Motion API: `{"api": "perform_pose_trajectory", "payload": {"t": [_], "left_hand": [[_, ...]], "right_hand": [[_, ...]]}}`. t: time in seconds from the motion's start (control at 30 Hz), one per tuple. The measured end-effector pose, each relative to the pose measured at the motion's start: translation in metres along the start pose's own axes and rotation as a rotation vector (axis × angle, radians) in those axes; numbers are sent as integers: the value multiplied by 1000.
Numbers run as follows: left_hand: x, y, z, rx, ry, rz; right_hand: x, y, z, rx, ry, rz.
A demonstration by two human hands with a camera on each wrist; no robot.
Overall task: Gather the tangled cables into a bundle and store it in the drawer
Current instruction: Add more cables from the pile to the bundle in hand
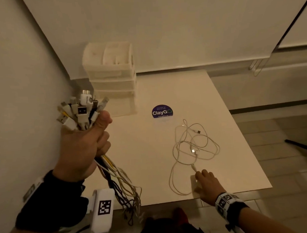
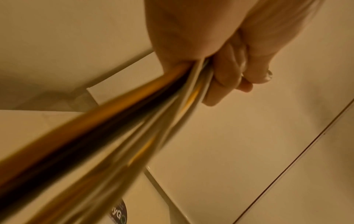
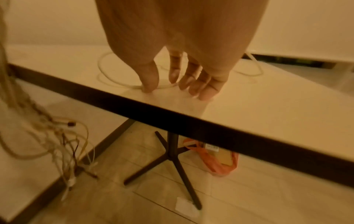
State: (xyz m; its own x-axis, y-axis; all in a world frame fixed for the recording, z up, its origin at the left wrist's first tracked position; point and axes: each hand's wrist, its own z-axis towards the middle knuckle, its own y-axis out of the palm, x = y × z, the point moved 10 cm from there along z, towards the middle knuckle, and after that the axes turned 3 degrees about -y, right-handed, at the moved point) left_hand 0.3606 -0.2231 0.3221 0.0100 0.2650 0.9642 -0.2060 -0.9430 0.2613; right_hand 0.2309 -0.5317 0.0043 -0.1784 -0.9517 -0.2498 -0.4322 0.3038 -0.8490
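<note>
My left hand [image 1: 85,145] grips a thick bundle of cables [image 1: 80,112] upright at the table's left, plugs fanned out on top and loose ends [image 1: 124,184] hanging below the fist. The left wrist view shows the fingers [image 2: 226,78] curled round the blurred cable strands [image 2: 114,128]. A loose white cable [image 1: 191,148] lies tangled on the table's right half. My right hand [image 1: 206,182] rests on the table by its near end, fingers straight, thumb [image 3: 149,78] touching a cable loop [image 3: 107,75]. A translucent drawer unit [image 1: 112,77] stands at the back left, drawers closed.
The white table [image 1: 150,151] has a round purple sticker [image 1: 162,111] near the drawers. A wall runs along the left. Below the table edge [image 3: 191,121] stand a black pedestal leg [image 3: 172,159] and an orange bag [image 3: 216,159] on the tiled floor.
</note>
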Motion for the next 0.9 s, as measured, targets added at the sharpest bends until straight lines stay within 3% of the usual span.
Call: {"api": "perform_pose_trajectory", "payload": {"t": [0.2, 0.37, 0.57, 0.7, 0.9], "left_hand": [[21, -1, 9, 54, 57, 81], [24, 0, 12, 51, 59, 110], [28, -6, 10, 112, 69, 92], [24, -16, 13, 170, 51, 52], [16, 4, 18, 127, -23, -12]], "right_hand": [[6, 0, 10, -12, 7, 185], [14, -1, 26, 45, 109, 197], [16, -15, 26, 19, 262, 463], [1, -76, 17, -12, 127, 619], [-75, -208, -26, 84, -229, 1247]]}}
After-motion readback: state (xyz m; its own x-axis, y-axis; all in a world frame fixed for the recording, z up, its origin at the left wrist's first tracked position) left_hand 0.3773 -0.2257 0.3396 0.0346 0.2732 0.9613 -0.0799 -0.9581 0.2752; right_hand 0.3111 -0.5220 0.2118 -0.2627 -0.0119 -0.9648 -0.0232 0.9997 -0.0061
